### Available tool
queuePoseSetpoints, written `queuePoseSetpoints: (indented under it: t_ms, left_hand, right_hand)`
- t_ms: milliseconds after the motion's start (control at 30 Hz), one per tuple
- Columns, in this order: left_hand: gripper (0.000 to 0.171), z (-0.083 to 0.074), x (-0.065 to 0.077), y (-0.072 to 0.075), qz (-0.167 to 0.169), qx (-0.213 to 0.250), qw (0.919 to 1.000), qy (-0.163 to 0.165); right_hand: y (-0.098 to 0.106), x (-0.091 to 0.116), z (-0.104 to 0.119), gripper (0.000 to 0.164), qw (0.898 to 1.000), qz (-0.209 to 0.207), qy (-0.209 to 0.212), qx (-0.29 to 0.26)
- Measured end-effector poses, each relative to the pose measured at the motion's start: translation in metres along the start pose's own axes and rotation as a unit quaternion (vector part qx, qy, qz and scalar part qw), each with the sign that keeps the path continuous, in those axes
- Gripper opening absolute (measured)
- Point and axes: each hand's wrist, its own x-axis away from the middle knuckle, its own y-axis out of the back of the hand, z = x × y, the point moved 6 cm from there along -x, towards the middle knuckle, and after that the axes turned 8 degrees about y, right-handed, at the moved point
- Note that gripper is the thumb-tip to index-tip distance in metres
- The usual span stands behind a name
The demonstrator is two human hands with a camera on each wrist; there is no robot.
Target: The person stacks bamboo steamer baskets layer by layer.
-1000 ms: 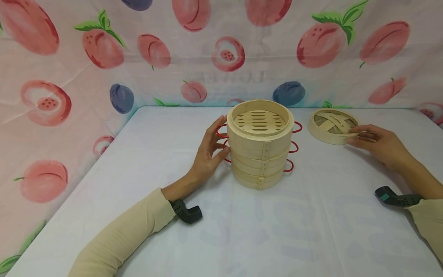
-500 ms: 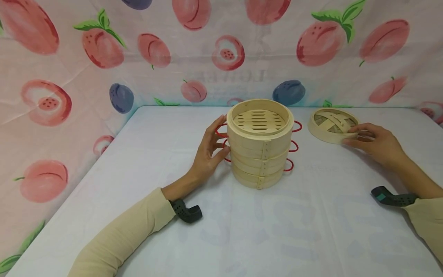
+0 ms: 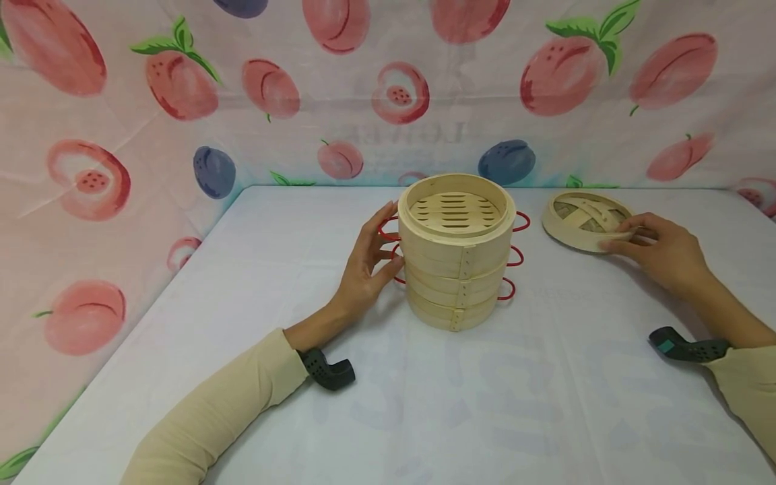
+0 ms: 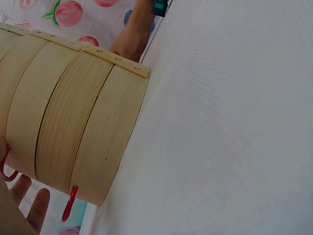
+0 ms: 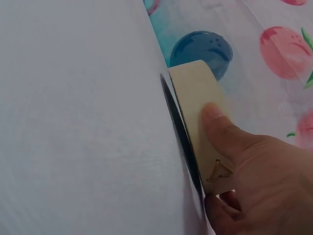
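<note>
A stacked bamboo steamer [image 3: 455, 269] with red loop handles stands upright on the table, its slatted top tier uncovered. My left hand [image 3: 362, 273] rests at its left side, thumb in front and fingers spread behind by the handles. In the left wrist view, the steamer's side [image 4: 93, 112] fills the left part, with loosely extended fingers [image 4: 37, 210] below it. At the right, my right hand [image 3: 667, 256] pinches the rim of the woven bamboo lid [image 3: 582, 219]. The right wrist view shows the thumb on the lid's side wall [image 5: 193, 93], and a dark gap beneath the tilted lid.
A white cloth covers the table [image 3: 485, 411]. Behind it hangs a fruit-printed curtain [image 3: 400, 148], close to the lid and the table's back edge. Black wrist cameras [image 3: 327, 370] stick out from both sleeves.
My right hand has moved slightly left and taken a firmer hold of the lid's rim, whose near side is now tipped up. The left hand and steamer have stayed in place.
</note>
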Motion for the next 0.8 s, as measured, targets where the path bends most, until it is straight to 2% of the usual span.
queuePoseSetpoints:
  t_ms: [267, 333, 433, 633, 800]
  left_hand:
    - [0.066, -0.028, -0.001, -0.003, -0.003, -0.012, 0.9999, 0.012]
    - [0.066, -0.028, -0.001, -0.003, -0.004, -0.012, 0.9998, 0.014]
    - [0.065, -0.025, -0.001, -0.003, -0.003, -0.005, 0.9999, 0.009]
    - [0.071, 0.000, -0.001, 0.000, -0.003, 0.001, 1.0000, 0.000]
    - [0.067, 0.005, -0.001, 0.001, 0.001, 0.009, 1.0000, 0.001]
  right_hand:
    - [0.006, -0.006, 0.002, 0.058, 1.000, -0.001, -0.005, -0.012]
    - [0.007, -0.007, 0.005, 0.057, 1.000, 0.003, -0.003, -0.018]
    - [0.011, -0.009, 0.014, 0.053, 1.000, 0.002, 0.004, -0.018]
    - [0.011, -0.013, 0.036, 0.045, 0.999, 0.006, 0.016, -0.041]
    - [0.013, -0.018, 0.052, 0.045, 0.998, 0.005, 0.014, -0.053]
